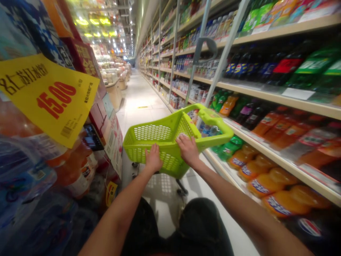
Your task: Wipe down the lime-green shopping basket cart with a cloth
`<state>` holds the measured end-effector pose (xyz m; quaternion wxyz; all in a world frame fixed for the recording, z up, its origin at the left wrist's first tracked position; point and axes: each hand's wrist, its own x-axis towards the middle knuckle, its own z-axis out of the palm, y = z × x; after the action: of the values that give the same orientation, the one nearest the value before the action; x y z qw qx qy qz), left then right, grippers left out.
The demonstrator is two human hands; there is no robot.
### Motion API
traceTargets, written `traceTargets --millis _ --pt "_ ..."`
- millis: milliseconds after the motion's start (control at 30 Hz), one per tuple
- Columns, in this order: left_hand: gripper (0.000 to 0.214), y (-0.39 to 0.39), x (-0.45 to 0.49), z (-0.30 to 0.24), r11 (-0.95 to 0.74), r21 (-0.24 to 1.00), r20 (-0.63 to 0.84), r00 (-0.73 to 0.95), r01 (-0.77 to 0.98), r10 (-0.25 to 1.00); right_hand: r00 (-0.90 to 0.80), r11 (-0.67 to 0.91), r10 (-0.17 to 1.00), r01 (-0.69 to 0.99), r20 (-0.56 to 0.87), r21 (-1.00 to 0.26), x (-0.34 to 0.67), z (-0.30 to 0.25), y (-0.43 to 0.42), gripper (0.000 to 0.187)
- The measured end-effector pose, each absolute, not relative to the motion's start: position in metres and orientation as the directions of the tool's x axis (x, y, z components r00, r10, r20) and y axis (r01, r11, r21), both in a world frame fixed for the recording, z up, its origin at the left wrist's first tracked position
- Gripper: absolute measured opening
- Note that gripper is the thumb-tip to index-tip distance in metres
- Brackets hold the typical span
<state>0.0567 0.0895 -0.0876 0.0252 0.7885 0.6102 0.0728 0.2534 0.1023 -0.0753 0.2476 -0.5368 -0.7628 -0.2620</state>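
Observation:
A lime-green plastic shopping cart (170, 158) stands turned sideways in front of my knees, its handle to the right. My left hand (153, 159) grips the near side rim around its middle, fingertips hooked over the edge. Farther right along that rim, close to the handle end, my right hand (188, 149) holds on with its fingers reaching over into the basket. The part of the basket floor behind the near wall is hidden. Dark wheels (182, 192) show beneath the cart.
Shelves of soda bottles (282, 199) line the right side, close to the cart's handle. At left, stacked drink packs and a yellow price sign (50, 96) crowd in. A tiled aisle floor (138, 92) runs ahead between them.

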Motion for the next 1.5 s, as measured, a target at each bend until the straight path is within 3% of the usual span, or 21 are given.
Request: traceTargets --millis 367,700,967,1333,1500 --pt "0.072 0.095 0.05 -0.087 -0.317 0.137 0.107 0.304 0.939 0.947 -0.213 0.201 0.727 0.975 0.652 0.094 0.286 -0.068 0.093 0.041" --pt "0.07 0.091 0.046 -0.087 -0.327 0.101 0.116 0.315 0.94 0.942 -0.371 0.367 0.754 0.922 0.541 0.121 0.218 -0.087 0.104 0.041" --pt "0.071 0.089 0.048 -0.09 -0.315 0.12 0.101 0.304 0.942 0.947 -0.268 0.279 0.717 0.956 0.644 0.087 0.258 -0.087 0.095 0.046" --pt "0.072 0.092 0.041 -0.089 -0.276 0.084 0.108 0.267 0.957 0.958 -0.384 0.42 0.736 0.905 0.558 0.07 0.219 -0.099 0.106 0.048" --pt "0.074 0.093 0.038 -0.097 -0.229 0.084 0.094 0.221 0.97 0.971 -0.257 0.321 0.711 0.947 0.654 0.023 0.263 -0.091 0.102 0.049"
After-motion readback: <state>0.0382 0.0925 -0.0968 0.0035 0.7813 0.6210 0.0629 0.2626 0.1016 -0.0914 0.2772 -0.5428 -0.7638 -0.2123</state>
